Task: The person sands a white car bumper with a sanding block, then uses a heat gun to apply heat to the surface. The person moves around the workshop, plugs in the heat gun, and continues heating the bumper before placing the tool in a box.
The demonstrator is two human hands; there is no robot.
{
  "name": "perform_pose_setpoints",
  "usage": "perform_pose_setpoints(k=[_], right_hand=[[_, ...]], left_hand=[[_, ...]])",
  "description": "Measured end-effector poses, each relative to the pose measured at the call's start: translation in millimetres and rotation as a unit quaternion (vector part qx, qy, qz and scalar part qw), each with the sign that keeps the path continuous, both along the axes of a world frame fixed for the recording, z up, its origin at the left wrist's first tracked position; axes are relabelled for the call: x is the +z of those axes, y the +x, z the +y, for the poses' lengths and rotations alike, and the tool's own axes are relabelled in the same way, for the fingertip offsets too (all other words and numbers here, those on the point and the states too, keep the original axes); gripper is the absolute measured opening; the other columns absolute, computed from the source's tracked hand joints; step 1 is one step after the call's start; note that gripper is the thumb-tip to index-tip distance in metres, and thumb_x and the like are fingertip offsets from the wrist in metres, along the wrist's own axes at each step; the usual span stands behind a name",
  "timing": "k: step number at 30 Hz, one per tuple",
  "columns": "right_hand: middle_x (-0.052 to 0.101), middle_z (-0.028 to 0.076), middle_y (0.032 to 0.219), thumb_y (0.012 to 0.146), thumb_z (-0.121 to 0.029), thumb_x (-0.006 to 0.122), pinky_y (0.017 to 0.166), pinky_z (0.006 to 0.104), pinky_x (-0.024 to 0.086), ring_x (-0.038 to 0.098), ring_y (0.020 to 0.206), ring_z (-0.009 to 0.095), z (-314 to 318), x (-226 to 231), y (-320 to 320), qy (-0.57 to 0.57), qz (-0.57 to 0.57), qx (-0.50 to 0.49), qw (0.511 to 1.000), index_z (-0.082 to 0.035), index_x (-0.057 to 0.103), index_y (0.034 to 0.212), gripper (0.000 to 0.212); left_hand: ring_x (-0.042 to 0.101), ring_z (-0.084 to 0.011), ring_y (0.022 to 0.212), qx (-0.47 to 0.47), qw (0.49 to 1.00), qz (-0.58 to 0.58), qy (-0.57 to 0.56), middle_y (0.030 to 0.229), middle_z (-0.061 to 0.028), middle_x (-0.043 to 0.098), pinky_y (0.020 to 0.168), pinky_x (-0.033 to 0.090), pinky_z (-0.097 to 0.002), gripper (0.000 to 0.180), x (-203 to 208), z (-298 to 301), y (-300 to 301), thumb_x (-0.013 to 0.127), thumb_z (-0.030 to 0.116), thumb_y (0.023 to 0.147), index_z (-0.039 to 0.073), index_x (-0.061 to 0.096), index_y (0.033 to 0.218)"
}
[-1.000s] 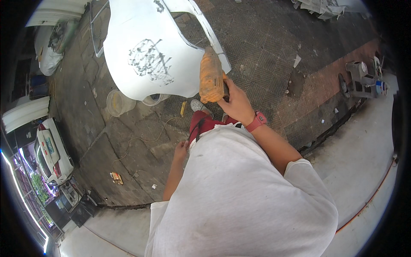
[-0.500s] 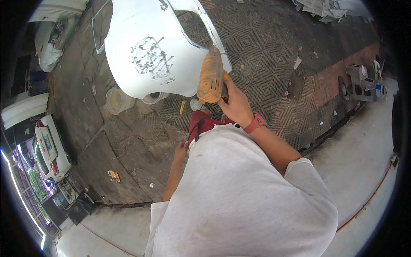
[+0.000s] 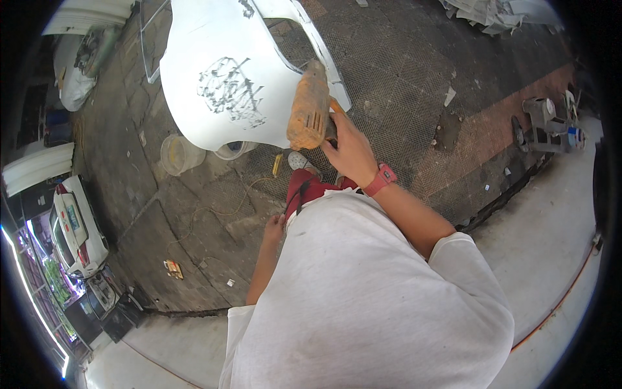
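My right hand [image 3: 350, 152] is wrapped around the handle of a worn orange heat gun [image 3: 309, 107], its nozzle pointing away from me. Beyond and below the gun lies a white car body panel [image 3: 188, 71], raised off the floor on a stand. Dark smeared strokes [image 3: 228, 89] cover part of its face, and a curved opening shows on its right side. The gun overlaps the panel's right part in view; I cannot tell whether they touch. Beside my left hip hangs my left hand [image 3: 273, 228], fingers curled, near a dark cord [image 3: 298, 194] over my red trousers. What it holds, if anything, is unclear.
Two buckets, one whitish [image 3: 178, 155] and one partly hidden [image 3: 231, 150], stand under the panel's near edge. A yellow cable [image 3: 220, 207] crosses the floor. A grey stool [image 3: 541, 123] is at right, crumpled sheeting [image 3: 483, 13] at far right, a white car [image 3: 78, 223] at left.
My right hand has moved the heat gun slightly to the left and tilted it. My left hand and the panel have stayed nearly the same.
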State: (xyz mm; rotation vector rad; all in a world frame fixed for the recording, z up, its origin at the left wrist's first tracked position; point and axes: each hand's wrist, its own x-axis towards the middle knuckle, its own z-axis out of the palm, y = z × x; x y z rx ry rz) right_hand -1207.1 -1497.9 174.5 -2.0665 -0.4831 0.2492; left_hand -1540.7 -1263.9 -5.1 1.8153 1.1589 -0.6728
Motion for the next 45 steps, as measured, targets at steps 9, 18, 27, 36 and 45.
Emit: perform_pose_setpoints(k=[9, 18, 27, 36, 45], right_hand=[[0.065, 0.025, 0.118, 0.087, -0.013, 0.075, 0.093, 0.0492, 0.053, 0.065, 0.109, 0.044, 13.4, 3.8, 10.8, 0.025, -0.047, 0.002, 0.999, 0.006, 0.055, 0.127, 0.049], [0.065, 0.027, 0.115, 0.087, -0.013, 0.075, 0.088, 0.0503, 0.054, 0.066, 0.105, 0.045, -10.6, -18.5, -11.2, -0.005, 0.020, -0.006, 1.000, 0.007, 0.055, 0.123, 0.046], [0.064, 0.028, 0.122, 0.087, -0.013, 0.074, 0.094, 0.0501, 0.054, 0.064, 0.113, 0.044, -13.2, -22.5, -14.0, 0.003, 0.008, -0.008, 1.000, 0.009, 0.055, 0.129, 0.051], [0.066, 0.026, 0.117, 0.088, -0.014, 0.074, 0.088, 0.0504, 0.055, 0.067, 0.105, 0.045, -16.4, -26.9, -15.1, 0.000, 0.009, -0.016, 1.000, 0.006, 0.054, 0.128, 0.050], [0.066, 0.026, 0.118, 0.089, -0.016, 0.074, 0.087, 0.0504, 0.055, 0.068, 0.102, 0.044, -11.6, -18.5, -15.9, -0.005, 0.031, -0.008, 0.999, 0.005, 0.054, 0.129, 0.050]], left_hand=[[0.066, -0.0186, 0.099, -0.012, 0.999, -0.006, -0.030, 0.105, -0.0085, 0.073, 0.090, 0.050, -0.0341, 0.041, -13.7, 8.0, -9.6, 0.061, 0.039, 0.106, 0.000, 0.069, 0.117], [0.066, -0.0204, 0.100, 0.017, 1.000, -0.011, -0.013, 0.109, -0.0106, 0.074, 0.091, 0.051, -0.0346, 0.046, -19.7, 1.3, -17.4, 0.062, 0.041, 0.106, -0.001, 0.068, 0.123], [0.067, -0.0195, 0.098, 0.007, 1.000, -0.002, -0.004, 0.105, -0.0111, 0.074, 0.089, 0.051, -0.0343, 0.046, -1.5, -4.6, 0.5, 0.063, 0.040, 0.105, -0.002, 0.069, 0.121], [0.066, -0.0186, 0.097, -0.003, 1.000, 0.025, -0.015, 0.107, -0.0093, 0.074, 0.089, 0.051, -0.0340, 0.043, -3.8, -0.4, 1.4, 0.062, 0.039, 0.106, 0.000, 0.069, 0.122], [0.066, -0.0190, 0.096, 0.009, 1.000, 0.005, -0.009, 0.104, -0.0088, 0.074, 0.088, 0.051, -0.0338, 0.042, -10.8, -0.6, -4.4, 0.062, 0.039, 0.105, 0.000, 0.070, 0.119]])
